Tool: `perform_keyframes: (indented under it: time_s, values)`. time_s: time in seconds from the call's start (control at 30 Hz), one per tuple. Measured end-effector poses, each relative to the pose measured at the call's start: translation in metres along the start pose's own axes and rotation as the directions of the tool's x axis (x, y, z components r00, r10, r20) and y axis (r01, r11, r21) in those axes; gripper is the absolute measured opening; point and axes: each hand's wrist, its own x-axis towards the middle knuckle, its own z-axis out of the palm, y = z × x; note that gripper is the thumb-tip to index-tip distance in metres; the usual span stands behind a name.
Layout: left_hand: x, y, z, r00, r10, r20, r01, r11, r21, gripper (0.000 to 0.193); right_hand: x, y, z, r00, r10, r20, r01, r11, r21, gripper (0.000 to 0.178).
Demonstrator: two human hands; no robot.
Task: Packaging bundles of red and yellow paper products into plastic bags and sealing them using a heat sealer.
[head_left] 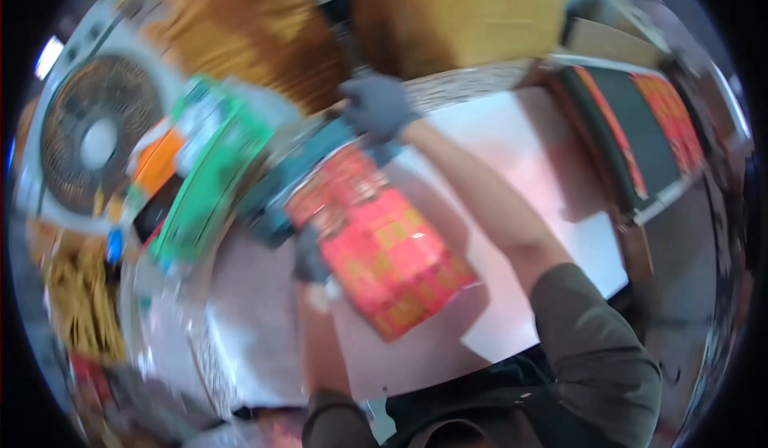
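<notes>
One red-gold packet [396, 252] gripped by left hand [310, 258], right hand [378, 108] curled, hold unclear, box [594, 140] containing red-patterned goods [668, 116]

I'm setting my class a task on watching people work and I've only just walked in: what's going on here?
A person in dark gloves is working at a pale table. The left hand is against the left side of a red and gold package, though blur hides its exact grip. The right hand is beyond the package, by a teal object. A green packet lies to the left, with a fan farther out.
</notes>
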Motion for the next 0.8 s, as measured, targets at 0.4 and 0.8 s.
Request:
perform_keyframes:
  time_s: [0.4, 0.8]
  values:
    - [-0.027, -0.036, -0.032, 0.932, 0.003, 0.361, 0.056, 0.987, -0.151, 0.046, -0.012, -0.020, -0.009, 0.989, 0.144, -0.023, -0.146, 0.966, -0.214, 0.034]
    - [-0.129, -0.010, -0.079, 0.929, 0.340, -0.146, -0.132, 0.673, 0.728, 0.066, -0.302, 0.023, -0.064, 0.955, 0.053, 0.293, -0.023, 0.994, -0.105, 0.051]
